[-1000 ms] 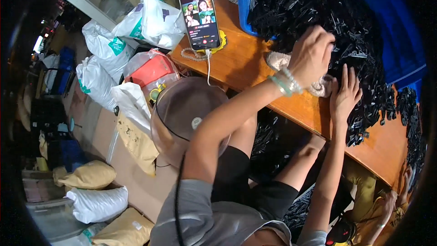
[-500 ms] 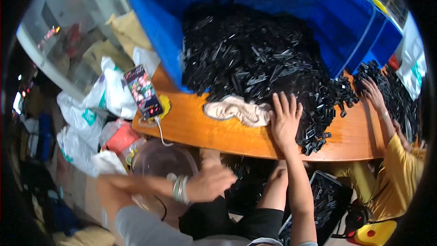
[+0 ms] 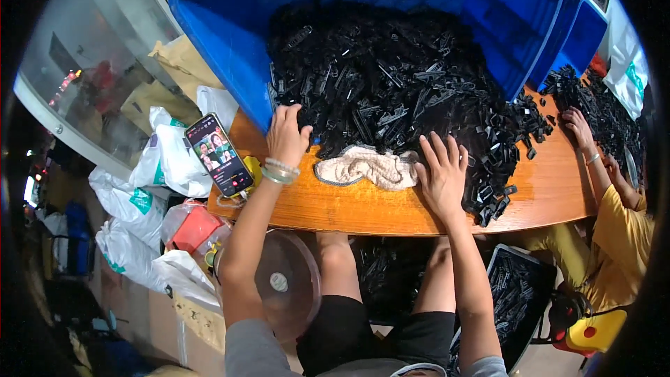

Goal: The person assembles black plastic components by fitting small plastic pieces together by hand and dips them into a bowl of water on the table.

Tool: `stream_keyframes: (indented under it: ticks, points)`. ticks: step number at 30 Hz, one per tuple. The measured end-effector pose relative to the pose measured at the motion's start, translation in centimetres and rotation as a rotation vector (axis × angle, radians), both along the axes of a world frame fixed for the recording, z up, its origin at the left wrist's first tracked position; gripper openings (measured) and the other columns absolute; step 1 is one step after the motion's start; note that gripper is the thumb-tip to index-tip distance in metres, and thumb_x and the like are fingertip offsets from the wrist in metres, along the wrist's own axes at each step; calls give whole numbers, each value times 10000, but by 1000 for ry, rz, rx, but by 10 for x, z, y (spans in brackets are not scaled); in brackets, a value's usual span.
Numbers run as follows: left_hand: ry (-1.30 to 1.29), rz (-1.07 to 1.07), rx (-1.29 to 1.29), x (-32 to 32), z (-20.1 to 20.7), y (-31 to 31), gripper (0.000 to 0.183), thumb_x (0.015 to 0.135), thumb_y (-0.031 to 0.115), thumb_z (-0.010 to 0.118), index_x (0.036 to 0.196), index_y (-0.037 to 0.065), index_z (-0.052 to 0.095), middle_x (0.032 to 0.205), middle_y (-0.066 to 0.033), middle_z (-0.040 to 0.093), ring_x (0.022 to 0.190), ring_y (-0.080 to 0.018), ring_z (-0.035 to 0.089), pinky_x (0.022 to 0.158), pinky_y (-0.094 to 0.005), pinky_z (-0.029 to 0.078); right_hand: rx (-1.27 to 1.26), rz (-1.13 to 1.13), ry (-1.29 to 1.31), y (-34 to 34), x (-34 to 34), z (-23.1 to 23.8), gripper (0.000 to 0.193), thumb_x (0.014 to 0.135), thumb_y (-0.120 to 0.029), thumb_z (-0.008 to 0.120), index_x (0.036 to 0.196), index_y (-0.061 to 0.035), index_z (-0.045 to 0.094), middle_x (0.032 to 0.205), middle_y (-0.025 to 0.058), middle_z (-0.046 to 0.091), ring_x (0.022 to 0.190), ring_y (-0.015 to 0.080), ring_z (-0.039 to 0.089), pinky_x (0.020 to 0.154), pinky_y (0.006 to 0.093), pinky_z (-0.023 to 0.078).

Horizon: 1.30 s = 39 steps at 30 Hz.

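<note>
A heap of small black plastic pieces spills from a tipped blue bin onto the wooden table. At the heap's left edge is my left hand, fingers bent and thumb apart, close to some loose black pieces; I see nothing held in it. My right hand lies flat with fingers spread on the heap's near right side. Its thumb side is beside a crumpled beige cloth, which lies along the front of the heap.
The blue bin stands behind the heap. A phone leans at the wooden table's left end. White bags and a clear tub are below left. A co-worker in a yellow top reaches another black pile at right.
My left hand has moved from above my lap, forward and left, to the heap's left edge. The right hand stays on the heap. The view has shifted slightly.
</note>
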<state>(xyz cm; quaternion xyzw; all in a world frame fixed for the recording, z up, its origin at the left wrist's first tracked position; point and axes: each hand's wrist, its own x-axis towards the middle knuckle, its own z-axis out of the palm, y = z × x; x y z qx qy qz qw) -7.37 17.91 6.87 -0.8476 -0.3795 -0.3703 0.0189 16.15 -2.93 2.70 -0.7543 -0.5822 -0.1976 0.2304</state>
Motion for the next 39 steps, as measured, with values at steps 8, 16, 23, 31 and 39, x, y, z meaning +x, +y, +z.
stream_keyframes:
  ticks: [8, 16, 23, 31, 39]
  points:
    - [23, -104, -188, 10, 7, 16, 310, 672, 23, 741, 957, 51, 623, 970, -128, 532, 902, -335, 575, 743, -406, 487, 18, -31, -76, 2, 2, -1, 501, 886, -314, 565, 1359, -173, 475, 1364, 86, 467, 1276, 328, 366, 1091, 493, 209]
    - [240, -123, 77, 15, 1, 7, 305, 684, 41, 703, 959, 32, 572, 967, -125, 534, 900, -325, 563, 760, -410, 486, 15, -44, -74, -3, -2, -2, 502, 891, -300, 569, 1366, -171, 471, 1378, 65, 466, 1285, 312, 375, 1102, 463, 204]
    - [9, -219, -91, -14, 5, -21, 282, 667, 40, 675, 936, 29, 591, 834, -117, 559, 816, -291, 565, 731, -397, 484, 35, -21, -96, 3, 3, -12, 501, 888, -312, 559, 1362, -174, 472, 1361, 86, 474, 1283, 319, 372, 1098, 478, 199]
    - [-13, -108, -708, -154, -22, -149, 433, 692, -3, 635, 1106, 63, 529, 708, -72, 521, 569, -156, 511, 551, -291, 436, 114, -11, -186, 10, 14, -11, 455, 901, -351, 562, 1337, -231, 511, 1336, 33, 518, 1252, 278, 422, 1070, 445, 248]
    - [-385, 124, -974, -245, -126, -187, 328, 714, -82, 664, 1013, 43, 614, 837, -23, 628, 699, -74, 574, 644, -219, 469, 85, -23, -208, 6, 13, -21, 477, 907, -363, 554, 1364, -246, 478, 1357, 23, 501, 1266, 274, 410, 1076, 434, 241]
